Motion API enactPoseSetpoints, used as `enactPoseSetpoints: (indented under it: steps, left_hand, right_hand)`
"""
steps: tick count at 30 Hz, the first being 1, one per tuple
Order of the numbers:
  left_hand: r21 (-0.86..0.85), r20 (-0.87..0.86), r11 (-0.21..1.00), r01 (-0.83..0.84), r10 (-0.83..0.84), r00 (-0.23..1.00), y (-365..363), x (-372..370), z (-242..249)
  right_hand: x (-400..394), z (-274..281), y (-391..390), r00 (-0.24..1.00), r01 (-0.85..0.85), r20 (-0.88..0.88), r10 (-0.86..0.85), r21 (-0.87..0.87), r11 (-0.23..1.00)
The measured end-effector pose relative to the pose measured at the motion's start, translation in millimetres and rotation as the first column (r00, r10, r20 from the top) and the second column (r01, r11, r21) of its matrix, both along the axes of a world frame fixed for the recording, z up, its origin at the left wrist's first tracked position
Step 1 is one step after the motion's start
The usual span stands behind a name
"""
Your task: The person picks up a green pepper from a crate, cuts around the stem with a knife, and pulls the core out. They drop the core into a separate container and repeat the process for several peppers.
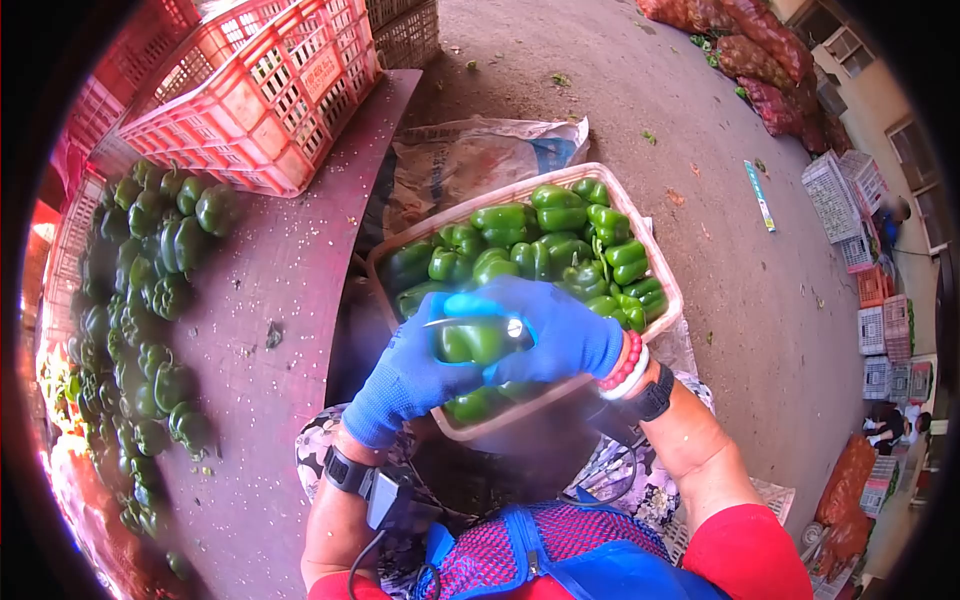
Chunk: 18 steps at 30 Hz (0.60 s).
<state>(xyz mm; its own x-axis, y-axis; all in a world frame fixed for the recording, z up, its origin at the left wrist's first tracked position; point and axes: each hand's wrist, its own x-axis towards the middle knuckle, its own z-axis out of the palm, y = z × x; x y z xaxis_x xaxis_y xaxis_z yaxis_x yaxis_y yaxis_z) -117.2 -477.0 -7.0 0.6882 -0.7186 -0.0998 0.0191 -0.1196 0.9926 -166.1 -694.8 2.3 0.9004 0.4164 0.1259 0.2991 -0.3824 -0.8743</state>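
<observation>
Both my hands wear blue knit gloves and meet above the near part of a crate of green bell peppers. My left hand (408, 368) is closed around a green bell pepper (470, 344). My right hand (560, 330) is closed on what looks like a pair of scissors (514, 327); a thin metal blade and a round rivet show, and the handles are hidden in the glove. The blade lies across the top of the held pepper. Under my hands, the pale pink crate (660, 268) holds many green peppers (503, 222).
To the left, a dark red board (270, 400) carries a long heap of green peppers (140, 310). A red plastic crate (300, 95) stands at its far end. A woven sack (450, 165) lies beyond the pepper crate. Filled sacks (760, 60) and stacked crates (835, 195) line the right.
</observation>
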Motion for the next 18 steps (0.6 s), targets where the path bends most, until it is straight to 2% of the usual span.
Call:
enactPoseSetpoints:
  steps: [3, 6, 9, 10, 11, 13, 14, 16, 18]
  left_hand:
    - [0.039, -0.262, 0.998, 0.052, -0.040, 0.964, 0, 3, 8]
    - [-0.041, -0.383, 0.995, 0.090, -0.099, 0.919, -2, 8, 6]
    - [-0.109, -0.447, 0.986, 0.126, -0.162, 0.880, -8, 12, 27]
    - [-0.075, -0.446, 0.991, 0.112, -0.134, 0.885, -6, 14, 8]
    - [-0.060, -0.473, 0.992, 0.114, -0.129, 0.872, -5, 15, 7]
    - [-0.166, -0.482, 0.982, 0.094, -0.164, 0.860, -8, 15, 2]
    - [-0.089, -0.547, 0.980, 0.176, -0.196, 0.814, -1, 20, 7]
    - [-0.090, -0.536, 0.976, 0.200, -0.217, 0.816, -1, 19, 5]
    - [-0.081, -0.507, 0.973, 0.217, -0.228, 0.832, -2, 19, 7]
  right_hand:
    - [-4, -5, 0, 0.997, 0.005, -0.083, 0.007, 0.139, 0.990]
    - [-7, 3, 3, 0.992, 0.045, -0.120, -0.043, 0.012, 0.999]
    - [-5, 9, 4, 0.968, 0.089, -0.251, -0.018, 0.274, 0.958]
    - [-5, 19, 4, 0.967, 0.080, -0.255, -0.020, 0.229, 0.970]
    - [-6, 17, 3, 0.961, 0.078, -0.275, -0.003, 0.261, 0.962]
    - [-9, 8, 2, 0.949, 0.076, -0.314, 0.031, 0.324, 0.943]
    - [-12, 5, 1, 0.946, 0.082, -0.322, 0.045, 0.372, 0.925]
    - [-16, -5, -1, 0.936, 0.082, -0.346, 0.060, 0.381, 0.921]
    - [-19, -7, 0, 0.946, 0.093, -0.323, 0.006, 0.289, 0.953]
